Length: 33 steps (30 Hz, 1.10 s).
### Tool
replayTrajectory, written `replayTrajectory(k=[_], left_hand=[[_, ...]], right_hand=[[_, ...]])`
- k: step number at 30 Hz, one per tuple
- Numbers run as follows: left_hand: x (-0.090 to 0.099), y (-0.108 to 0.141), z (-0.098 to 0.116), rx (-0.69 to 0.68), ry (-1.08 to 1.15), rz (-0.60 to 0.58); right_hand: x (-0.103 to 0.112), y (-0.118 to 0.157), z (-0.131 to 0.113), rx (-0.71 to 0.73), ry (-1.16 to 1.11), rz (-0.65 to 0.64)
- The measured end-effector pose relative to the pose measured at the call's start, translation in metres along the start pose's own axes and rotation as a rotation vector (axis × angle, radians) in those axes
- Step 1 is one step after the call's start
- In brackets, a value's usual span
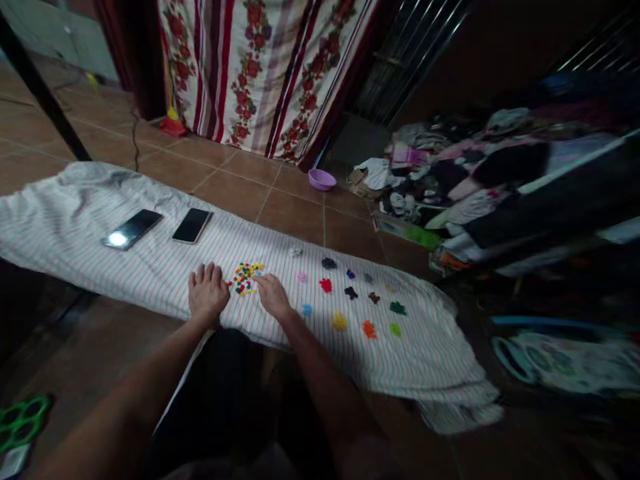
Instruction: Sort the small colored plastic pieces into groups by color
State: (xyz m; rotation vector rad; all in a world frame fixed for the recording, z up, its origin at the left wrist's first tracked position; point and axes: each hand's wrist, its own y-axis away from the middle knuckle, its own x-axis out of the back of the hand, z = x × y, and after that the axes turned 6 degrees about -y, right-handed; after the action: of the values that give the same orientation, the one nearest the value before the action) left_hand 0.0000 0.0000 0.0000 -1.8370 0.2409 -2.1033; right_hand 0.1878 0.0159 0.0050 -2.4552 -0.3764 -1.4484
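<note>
A pile of small mixed beads or pellets (244, 279), mostly yellow, red and green, lies on the striped cloth between my hands. My left hand (208, 293) rests flat just left of it, fingers stretched out. At the pile's right edge, the fingertips of my right hand (273, 295) come together beside a few light blue pieces; anything between them is too small to make out. Single-colour heaps spread to the right, including pink (302, 277), red (325, 285), light blue (307, 309), yellow (339, 321), orange (369, 329) and dark green (398, 307).
The striped cloth (420, 360) covers a long, narrow surface. Two phones (192, 225) lie on its left part. Beyond it, a purple basin (322, 179) stands on the tiled floor before a floral curtain (280, 73). Clothes (450, 167) are heaped at the right.
</note>
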Motion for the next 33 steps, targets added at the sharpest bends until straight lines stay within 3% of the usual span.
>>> replayTrajectory(k=[20, 26, 33], left_hand=[[-0.004, 0.002, -0.001, 0.014, 0.077, 0.019], [-0.004, 0.001, -0.001, 0.015, 0.079, 0.014], [-0.003, 0.001, -0.002, 0.01, 0.075, 0.013]], right_hand=[[-0.001, -0.032, -0.03, -0.317, -0.025, 0.075], [-0.005, -0.033, -0.03, -0.291, -0.084, 0.095], [-0.013, -0.029, -0.019, -0.191, -0.17, 0.21]])
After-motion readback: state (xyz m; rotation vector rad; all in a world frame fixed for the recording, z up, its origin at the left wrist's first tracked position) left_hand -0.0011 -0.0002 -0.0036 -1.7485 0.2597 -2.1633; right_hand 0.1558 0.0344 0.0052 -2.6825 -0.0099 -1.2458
